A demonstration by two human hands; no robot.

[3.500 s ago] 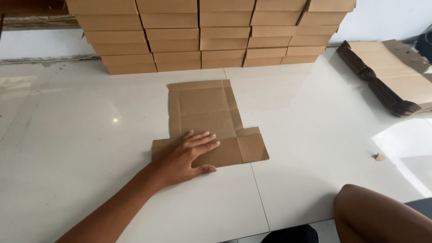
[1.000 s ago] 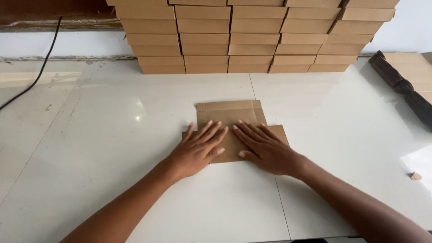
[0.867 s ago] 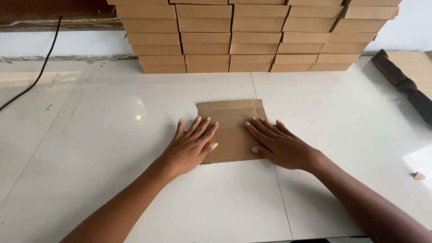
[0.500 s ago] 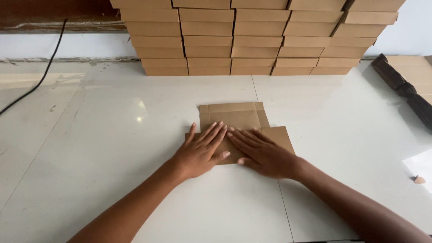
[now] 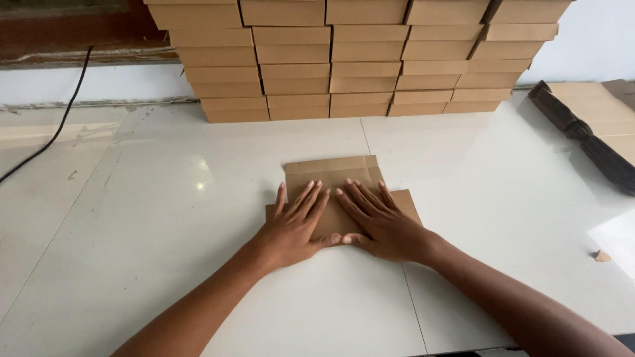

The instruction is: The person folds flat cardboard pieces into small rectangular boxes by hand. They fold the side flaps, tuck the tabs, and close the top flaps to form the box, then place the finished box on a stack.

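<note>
A flat brown cardboard box blank [image 5: 331,173], folded over on itself, lies on the white tiled floor [image 5: 165,218] in front of me. My left hand [image 5: 294,225] rests palm down on its left half with fingers spread. My right hand [image 5: 377,221] presses flat on its right half, fingers spread too. The thumbs nearly touch at the near edge of the cardboard. Neither hand grips anything.
A wall of stacked, folded brown cardboard boxes [image 5: 357,56] stands at the back. A pile of flat cardboard blanks [image 5: 595,125] lies at the far right. A black cable [image 5: 59,125] runs along the left. A small cardboard scrap [image 5: 602,255] lies at the right.
The cardboard was open and wider with only my left hand on it; now it is folded smaller. My right hand has joined, and both hands slid apart, then back together over the fold.
</note>
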